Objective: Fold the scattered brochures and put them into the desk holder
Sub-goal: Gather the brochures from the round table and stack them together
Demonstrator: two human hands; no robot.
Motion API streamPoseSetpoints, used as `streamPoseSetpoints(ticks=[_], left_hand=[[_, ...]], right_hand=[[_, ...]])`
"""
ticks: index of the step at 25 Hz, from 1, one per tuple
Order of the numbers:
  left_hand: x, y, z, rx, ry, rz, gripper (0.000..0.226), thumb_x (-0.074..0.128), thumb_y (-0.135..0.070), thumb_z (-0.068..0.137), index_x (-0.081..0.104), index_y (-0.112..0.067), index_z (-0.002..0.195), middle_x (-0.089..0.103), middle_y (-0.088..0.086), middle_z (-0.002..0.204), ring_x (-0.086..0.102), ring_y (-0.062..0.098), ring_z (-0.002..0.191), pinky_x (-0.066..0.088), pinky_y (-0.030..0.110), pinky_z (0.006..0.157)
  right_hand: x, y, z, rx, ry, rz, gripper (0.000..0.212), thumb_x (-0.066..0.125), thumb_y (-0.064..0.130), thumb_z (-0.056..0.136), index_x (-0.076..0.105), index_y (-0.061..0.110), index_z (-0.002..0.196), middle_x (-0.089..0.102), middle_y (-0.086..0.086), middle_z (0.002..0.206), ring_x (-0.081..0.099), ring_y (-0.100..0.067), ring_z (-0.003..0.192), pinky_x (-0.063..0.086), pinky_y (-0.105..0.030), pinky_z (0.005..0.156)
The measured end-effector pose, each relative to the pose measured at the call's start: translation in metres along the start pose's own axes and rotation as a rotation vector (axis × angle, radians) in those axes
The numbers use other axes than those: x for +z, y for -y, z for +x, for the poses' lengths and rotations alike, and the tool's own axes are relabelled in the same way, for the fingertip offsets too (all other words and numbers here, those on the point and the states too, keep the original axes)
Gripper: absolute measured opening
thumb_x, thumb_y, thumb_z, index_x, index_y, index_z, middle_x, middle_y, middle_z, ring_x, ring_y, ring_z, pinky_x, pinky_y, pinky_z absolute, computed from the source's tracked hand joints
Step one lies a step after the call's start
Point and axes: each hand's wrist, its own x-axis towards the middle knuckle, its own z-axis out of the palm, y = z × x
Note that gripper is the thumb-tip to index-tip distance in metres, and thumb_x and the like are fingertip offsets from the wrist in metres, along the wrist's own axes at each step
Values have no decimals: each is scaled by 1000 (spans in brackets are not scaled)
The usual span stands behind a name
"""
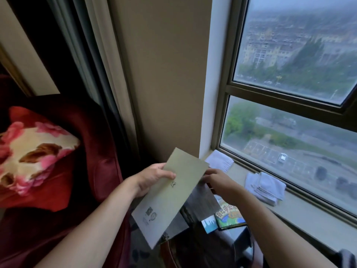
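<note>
Pale green paper fills the middle of the view: one long folded brochure [170, 196] held tilted in the air, its upper end toward the window corner and its lower end toward the person. The left hand [152, 178] pinches it near the upper left edge, thumb laid across the printed face and the other fingers curled behind the sheet, so most of the brochure hangs below and to the right of that grip. The right hand [218, 182] reaches in from the right at the brochure's upper right edge; its fingertips are hidden behind the paper, and whether they pinch the sheet or only touch it cannot be told. Below the brochure a dark wood-grain holder [201, 204] stands on the desk, partly covered by the sheet. Beside it lie two more printed pieces: one colourful brochure [229, 215] with large characters and one blue-and-white card [209, 225] touching its left corner. On the window sill [301, 215] rest one white sheet of paper [219, 161] near the corner and one stack of folded white cloths [265, 187] further right, apart from each other. At left stands one dark red armchair [92, 151] carrying one floral cushion [34, 151].
</note>
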Motion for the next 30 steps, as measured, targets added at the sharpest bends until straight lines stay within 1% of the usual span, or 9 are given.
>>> streamPoseSetpoints(ticks=[3,6,11,15,17,19,22,26,30], left_hand=[[12,15,6,-27,89,30,27,74,-8,75,62,-9,98,67,17,93,66,26,75,57,34,67],[21,25,20,65,-62,177,31,75,-6,77,48,-21,75,58,6,74,55,17,61,45,31,59],[5,22,33,130,-394,-13,30,62,2,90,58,-13,115,77,8,88,70,23,70,57,33,66],[2,27,34,28,-357,-58,25,55,3,93,68,-8,111,76,12,83,70,22,64,56,31,64],[16,32,32,-40,-254,-54,19,54,3,93,69,-7,101,75,11,82,69,21,64,55,29,64],[34,38,31,-80,-142,-80,22,50,2,93,69,-8,98,74,13,90,71,20,72,57,28,65],[67,48,33,-115,51,-211,38,38,-1,96,65,-3,123,71,20,113,68,30,100,55,42,90],[93,66,49,-139,5,-287,33,39,-3,93,63,-10,115,65,7,84,62,16,65,53,26,56],[101,94,63,-171,-156,-114,21,53,-7,97,63,-14,113,74,3,87,69,15,70,54,26,56]], right_hand=[[-1,14,-4,-13,56,192,25,56,2,95,76,12,83,66,-15,81,58,-22,64,46,-25,58],[-6,18,-4,10,52,216,20,62,23,97,77,9,98,73,-11,85,66,-22,71,52,-27,61],[-40,-26,-4,92,-156,42,37,56,53,95,71,21,108,67,4,120,61,-13,108,43,-31,99],[-47,-47,-15,143,-102,0,12,70,15,76,67,3,77,55,-3,89,54,-17,80,49,-33,66],[-39,-42,-15,86,-25,106,14,69,7,66,61,6,77,49,-6,81,53,-16,74,48,-32,62],[-28,-34,-14,35,24,205,13,66,2,70,64,9,81,54,-7,76,56,-14,66,51,-29,61],[-12,-26,-13,-37,10,304,16,59,-1,87,71,8,85,66,-2,72,60,-8,56,50,-20,55],[0,-37,-7,-18,-237,134,8,61,7,96,66,9,102,63,4,83,58,-2,70,43,-8,51],[3,-65,-7,257,-237,271,31,57,34,98,64,13,77,69,-3,79,62,-12,69,47,-25,62]])
